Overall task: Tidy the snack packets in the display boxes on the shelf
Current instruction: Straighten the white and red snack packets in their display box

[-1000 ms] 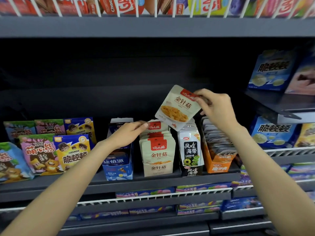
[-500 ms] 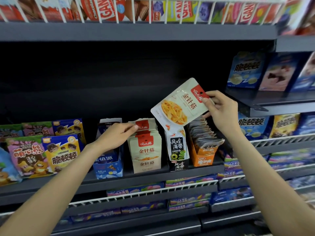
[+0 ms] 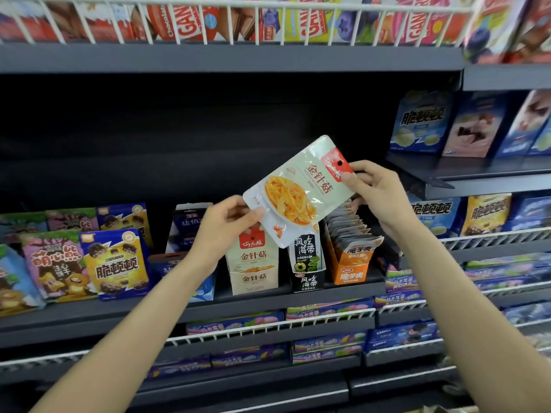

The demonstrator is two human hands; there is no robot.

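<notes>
A pale mushroom snack packet (image 3: 298, 190) with a red tab and a picture of orange strips hangs tilted in the air above the display boxes. My right hand (image 3: 377, 190) pinches its red top corner. My left hand (image 3: 226, 226) pinches its lower left corner. Below it on the dark shelf (image 3: 256, 296) stand a beige box of matching packets (image 3: 252, 263), a black seaweed box (image 3: 307, 263) and an orange box (image 3: 351, 257) with several grey-topped packets. A blue box (image 3: 186, 228) sits behind my left hand, partly hidden.
Cartoon cookie bags (image 3: 116, 263) fill the shelf's left end. Blue cookie boxes (image 3: 422, 123) sit on a raised shelf at right. A white wire rail (image 3: 238, 22) fronts the chocolate bars above. Flat candy packs (image 3: 325, 311) lie on the lower shelves.
My left hand left the top of the beige box's packets and rose to take the packet's lower corner. The packet, still in my right hand, tilted more and came nearer.
</notes>
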